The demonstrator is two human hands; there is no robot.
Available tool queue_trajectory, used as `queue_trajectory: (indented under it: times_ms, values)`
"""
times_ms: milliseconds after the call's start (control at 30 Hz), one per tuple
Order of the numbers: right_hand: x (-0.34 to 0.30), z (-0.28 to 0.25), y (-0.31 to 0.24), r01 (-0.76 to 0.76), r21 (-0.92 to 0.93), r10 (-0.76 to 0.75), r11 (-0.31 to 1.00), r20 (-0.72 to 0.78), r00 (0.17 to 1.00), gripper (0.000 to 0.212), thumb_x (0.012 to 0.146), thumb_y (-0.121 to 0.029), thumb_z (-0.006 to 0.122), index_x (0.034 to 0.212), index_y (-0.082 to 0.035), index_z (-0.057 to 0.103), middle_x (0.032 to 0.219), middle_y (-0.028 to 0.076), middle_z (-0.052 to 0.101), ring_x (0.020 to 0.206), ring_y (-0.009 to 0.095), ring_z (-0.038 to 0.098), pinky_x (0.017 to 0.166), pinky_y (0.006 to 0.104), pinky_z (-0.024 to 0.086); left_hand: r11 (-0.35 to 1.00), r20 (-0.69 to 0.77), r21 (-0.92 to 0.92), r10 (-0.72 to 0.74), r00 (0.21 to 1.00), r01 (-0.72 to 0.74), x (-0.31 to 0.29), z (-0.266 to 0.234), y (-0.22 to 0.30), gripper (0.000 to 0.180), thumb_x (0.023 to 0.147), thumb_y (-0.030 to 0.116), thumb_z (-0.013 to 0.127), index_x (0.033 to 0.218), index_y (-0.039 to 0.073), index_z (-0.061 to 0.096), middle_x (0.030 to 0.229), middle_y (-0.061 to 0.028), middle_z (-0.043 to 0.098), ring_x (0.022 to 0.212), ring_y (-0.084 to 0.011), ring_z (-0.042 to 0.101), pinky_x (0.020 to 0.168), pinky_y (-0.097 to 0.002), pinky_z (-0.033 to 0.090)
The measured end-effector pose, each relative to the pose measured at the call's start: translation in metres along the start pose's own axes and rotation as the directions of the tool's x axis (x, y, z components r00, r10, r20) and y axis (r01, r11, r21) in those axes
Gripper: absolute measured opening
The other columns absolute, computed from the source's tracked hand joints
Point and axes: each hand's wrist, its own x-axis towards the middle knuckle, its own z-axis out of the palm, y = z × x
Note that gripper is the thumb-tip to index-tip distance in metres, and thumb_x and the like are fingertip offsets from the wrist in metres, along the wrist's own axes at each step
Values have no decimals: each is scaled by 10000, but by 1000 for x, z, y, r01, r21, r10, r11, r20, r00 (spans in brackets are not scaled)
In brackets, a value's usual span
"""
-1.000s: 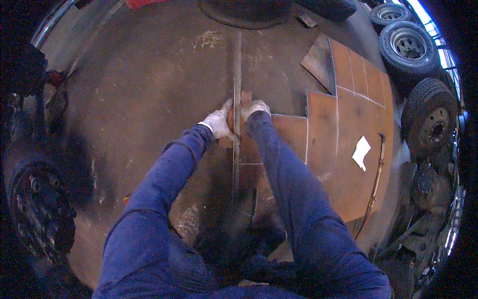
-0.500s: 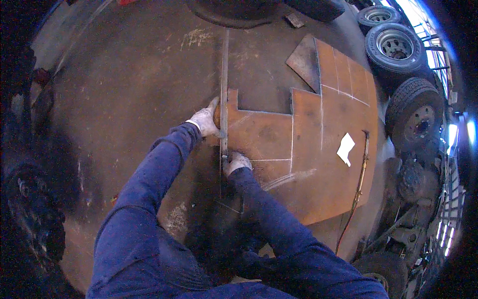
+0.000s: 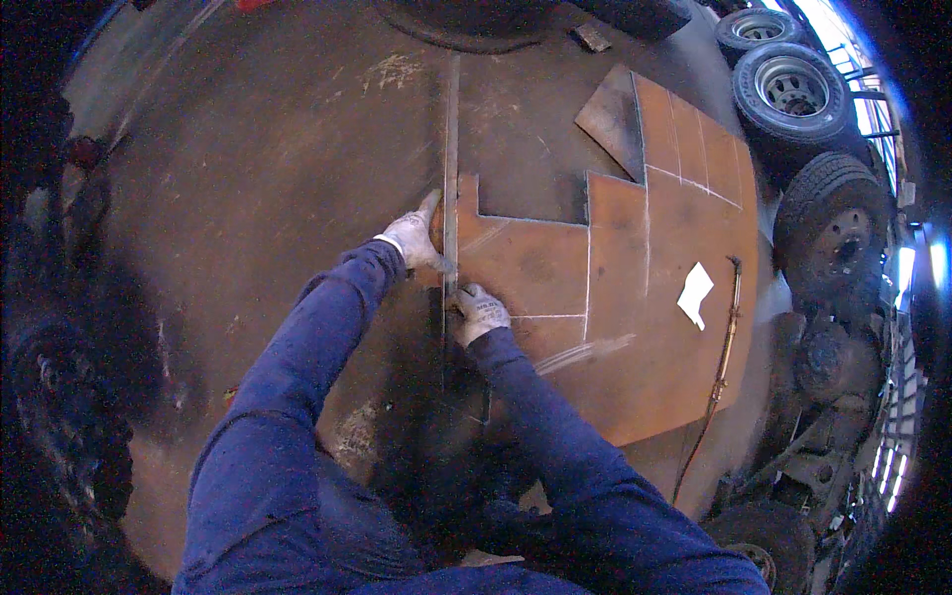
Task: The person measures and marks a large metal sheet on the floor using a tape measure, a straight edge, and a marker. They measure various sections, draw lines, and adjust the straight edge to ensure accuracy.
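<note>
A long, narrow metal straightedge lies across the rusty steel plate, near its left edge, and runs on over the floor. My left hand, in a pale glove, rests against the straightedge with thumb and fingers spread. Just nearer to me, my gloved right hand is closed beside the same bar, low over the plate. Whatever its fingers hold is hidden. White lines mark the plate, and a rectangular notch cuts into its far edge.
On the plate's right lie a white paper-like scrap and a cutting torch with its hose. A loose steel offcut touches the far edge. Wheels with tyres line the right side. A small block sits farther off.
My right hand has slid a little away from me along the straightedge, toward my left hand. The left hand keeps its place on the bar. The view has shifted slightly.
</note>
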Motion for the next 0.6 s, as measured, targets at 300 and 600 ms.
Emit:
queue_trajectory:
  times_ms: [300,600]
  values:
    - [8,-14,-12,-82,-77,93,994,160,983,411,940,-151,526,1349,-122,557,1292,219,569,1126,410,625,933,491,532,998,19,58,11,1000,-12,12,7,-16,1462,507,374,991,1613,50,91,1450,-256,537,1327,-384,542,1127,-394,436]
    - [78,-21,19,-139,283,245,949,-382,891,198,848,-237,738,983,-92,726,844,85,747,814,312,729,770,423,580,998,-18,6,65,998,-64,19,15,-37,1451,511,351,991,1622,99,93,1476,-239,518,1316,-371,554,1123,-390,437]
